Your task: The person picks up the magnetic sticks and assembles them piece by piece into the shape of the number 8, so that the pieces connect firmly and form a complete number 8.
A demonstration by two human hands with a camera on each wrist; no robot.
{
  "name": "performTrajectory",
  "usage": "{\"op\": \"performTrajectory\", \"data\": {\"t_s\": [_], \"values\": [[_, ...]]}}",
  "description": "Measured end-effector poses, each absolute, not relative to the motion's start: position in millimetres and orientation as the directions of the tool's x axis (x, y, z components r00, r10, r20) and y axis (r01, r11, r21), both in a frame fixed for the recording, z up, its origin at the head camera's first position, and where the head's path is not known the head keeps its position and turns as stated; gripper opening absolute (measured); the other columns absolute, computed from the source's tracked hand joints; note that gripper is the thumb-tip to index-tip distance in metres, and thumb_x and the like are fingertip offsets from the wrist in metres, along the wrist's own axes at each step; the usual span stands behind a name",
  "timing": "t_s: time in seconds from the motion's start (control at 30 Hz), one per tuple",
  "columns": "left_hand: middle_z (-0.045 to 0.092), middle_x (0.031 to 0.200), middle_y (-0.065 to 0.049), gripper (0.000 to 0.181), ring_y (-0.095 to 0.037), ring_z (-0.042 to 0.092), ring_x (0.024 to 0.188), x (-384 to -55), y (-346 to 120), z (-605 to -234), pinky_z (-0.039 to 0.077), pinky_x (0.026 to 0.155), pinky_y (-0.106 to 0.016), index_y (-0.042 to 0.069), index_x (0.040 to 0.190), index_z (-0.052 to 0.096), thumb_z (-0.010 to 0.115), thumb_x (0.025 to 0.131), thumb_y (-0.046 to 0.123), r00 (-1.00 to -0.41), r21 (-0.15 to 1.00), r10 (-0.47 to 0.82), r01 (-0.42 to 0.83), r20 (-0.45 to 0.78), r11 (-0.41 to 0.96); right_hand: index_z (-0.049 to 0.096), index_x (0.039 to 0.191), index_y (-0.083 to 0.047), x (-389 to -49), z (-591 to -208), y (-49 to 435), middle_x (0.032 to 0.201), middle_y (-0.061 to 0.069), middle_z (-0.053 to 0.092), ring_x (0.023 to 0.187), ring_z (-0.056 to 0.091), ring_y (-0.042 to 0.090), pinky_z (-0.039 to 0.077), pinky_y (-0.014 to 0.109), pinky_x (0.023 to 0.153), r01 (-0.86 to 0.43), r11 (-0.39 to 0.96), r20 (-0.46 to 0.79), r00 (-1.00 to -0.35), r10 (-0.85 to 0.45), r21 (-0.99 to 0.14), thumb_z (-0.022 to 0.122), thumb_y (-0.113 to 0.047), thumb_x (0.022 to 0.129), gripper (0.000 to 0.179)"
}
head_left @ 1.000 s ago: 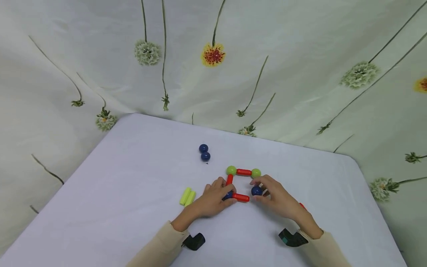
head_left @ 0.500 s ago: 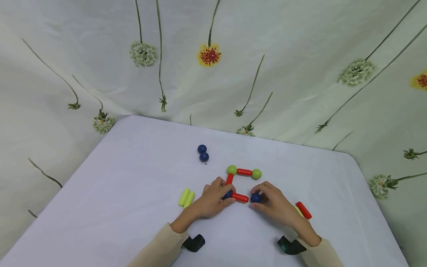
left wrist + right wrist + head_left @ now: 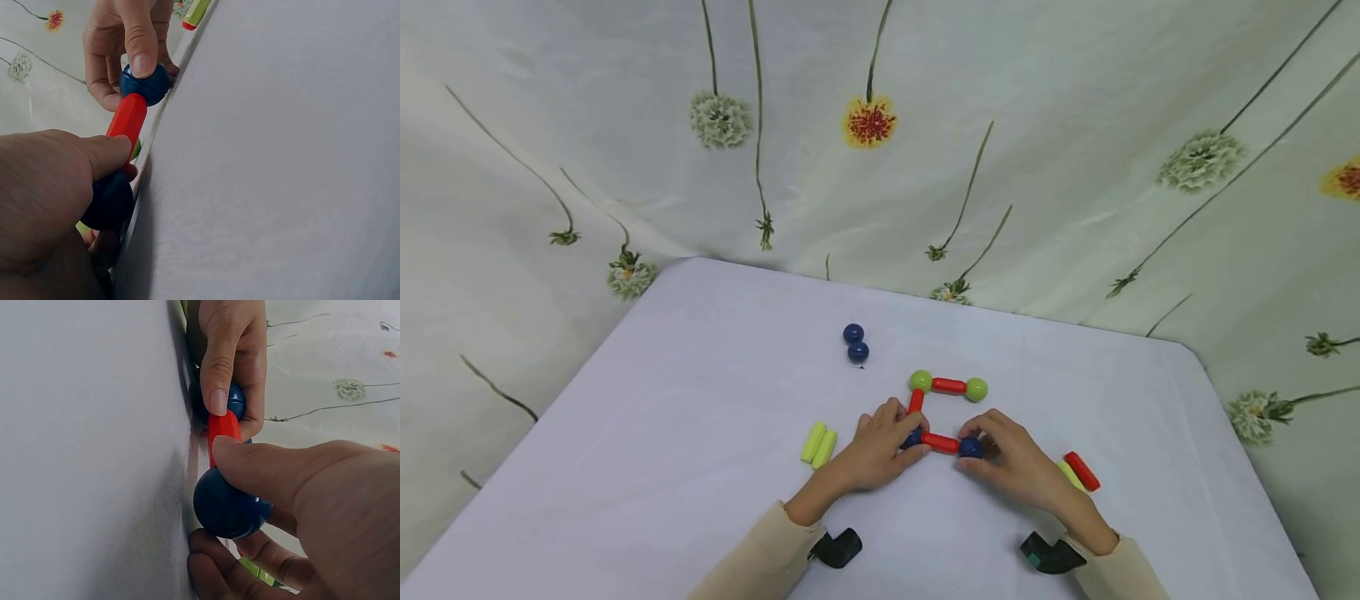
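Red rod (image 3: 940, 443) links blue balls (image 3: 971, 448), left hand (image 3: 874, 448) pinching one, right hand (image 3: 1018, 461) the other, on white table (image 3: 685, 417) well short of far edge (image 3: 895, 294); flowered cloth (image 3: 1075, 100) behind.

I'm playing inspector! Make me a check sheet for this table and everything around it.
Surface: pale table covering.
Job's things: two green balls, three red rods, left blue ball and right blue ball, forming a frame open at right.
Clutter: other blue balls at the back, yellow-green rods at left, loose red rod at right.
Hands: left hand holds the left blue ball; right hand holds the right blue ball against a red rod.
Cables: nothing seen.
Surroundings: flower-patterned cloth behind.
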State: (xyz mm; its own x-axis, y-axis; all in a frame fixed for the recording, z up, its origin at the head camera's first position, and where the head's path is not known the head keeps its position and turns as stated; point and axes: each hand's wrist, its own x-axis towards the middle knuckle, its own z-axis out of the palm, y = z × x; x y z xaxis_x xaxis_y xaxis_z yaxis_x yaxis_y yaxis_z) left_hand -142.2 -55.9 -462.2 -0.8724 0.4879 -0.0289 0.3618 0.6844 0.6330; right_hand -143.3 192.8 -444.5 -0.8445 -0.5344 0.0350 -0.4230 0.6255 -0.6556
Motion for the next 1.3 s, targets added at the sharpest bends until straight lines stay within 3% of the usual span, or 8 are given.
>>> {"op": "performTrajectory", "data": {"t_s": [0.3,0.53,0.8,1.03,1.3], "values": [[0.038,0.101,-0.001,0.024,-0.017,0.039,0.096,-142,-54,-465,0.024,0.072,-0.034,0.018,0.118,0.057,0.062,0.099,0.032,-0.877,0.611,0.481,0.374,-0.013,0.698,0.064,0.114,-0.012,-141,-443,192,0.102,-0.003,0.058,0.09,0.059,0.01,0.053,0.026,0.08,-0.434,0.64,0.049,-0.849,-0.527,-0.634,0.078,-0.026,0.088,0.033],[0.039,0.101,-0.001,0.025,-0.016,0.039,0.097,-142,-53,-466,0.024,0.072,-0.033,0.019,0.119,0.057,0.062,0.099,0.033,-0.879,0.607,0.476,0.373,-0.011,0.702,0.064,0.123,-0.013,-140,-429,207,0.113,-0.002,0.063,0.096,0.061,0.014,0.055,0.03,0.082,-0.391,0.699,0.018,-0.879,-0.476,-0.599,0.078,-0.022,0.087,0.04],[0.038,0.1,-0.001,0.023,-0.016,0.038,0.096,-143,-55,-467,0.023,0.072,-0.034,0.018,0.117,0.057,0.062,0.099,0.031,-0.876,0.624,0.482,0.367,-0.017,0.69,0.067,0.117,-0.011,-134,-416,244,0.113,0.005,0.065,0.096,0.061,0.022,0.054,0.03,0.076,-0.351,0.755,0.064,-0.922,-0.381,-0.553,0.077,-0.019,0.088,0.031],[0.039,0.101,-0.002,0.024,-0.017,0.038,0.096,-143,-55,-466,0.023,0.072,-0.035,0.017,0.118,0.058,0.062,0.099,0.031,-0.874,0.632,0.486,0.37,-0.011,0.681,0.069,0.112,-0.009,-125,-417,267,0.1,0.002,0.065,0.079,0.056,0.008,0.048,0.022,0.064,-0.366,0.764,0.09,-0.921,-0.378,-0.532,0.077,-0.011,0.086,0.027],[0.039,0.102,-0.001,0.026,-0.016,0.039,0.099,-143,-55,-468,0.025,0.073,-0.034,0.018,0.12,0.057,0.062,0.099,0.032,-0.877,0.621,0.48,0.36,-0.03,0.696,0.068,0.109,-0.009,-120,-412,292,0.091,-0.004,0.061,0.075,0.052,0.0,0.045,0.022,0.063,-0.36,0.764,-0.019,-0.899,-0.437,-0.535,0.076,-0.008,0.086,0.024]]}}
